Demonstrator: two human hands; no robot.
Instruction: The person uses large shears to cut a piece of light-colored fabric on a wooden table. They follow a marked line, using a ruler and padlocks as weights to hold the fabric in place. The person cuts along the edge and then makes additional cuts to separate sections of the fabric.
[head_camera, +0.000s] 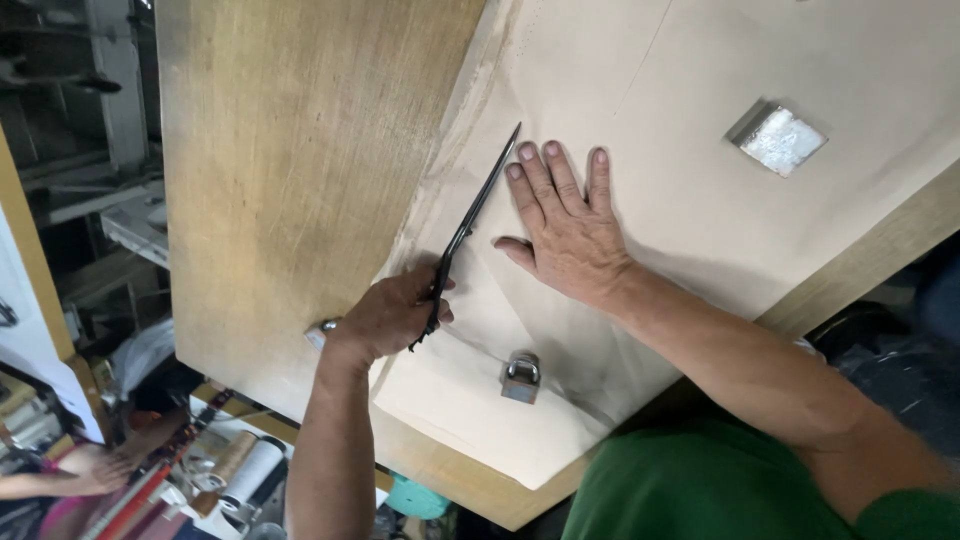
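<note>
I see 1 padlock (521, 377) and 1 square metal weight (779, 139) on the wooden table (290, 170).

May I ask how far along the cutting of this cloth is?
Done: the beige cloth lies flat, weighted by a padlock and a metal block. In hand: the left hand works scissors along its edge while the right hand presses it down. Left: the edge beyond the blade tips looks uncut.

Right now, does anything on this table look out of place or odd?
A padlock lies on the beige sheet near the left hand, which grips scissors. It is an unusual thing there, perhaps a weight like the metal block. Nothing looks damaged.
</note>
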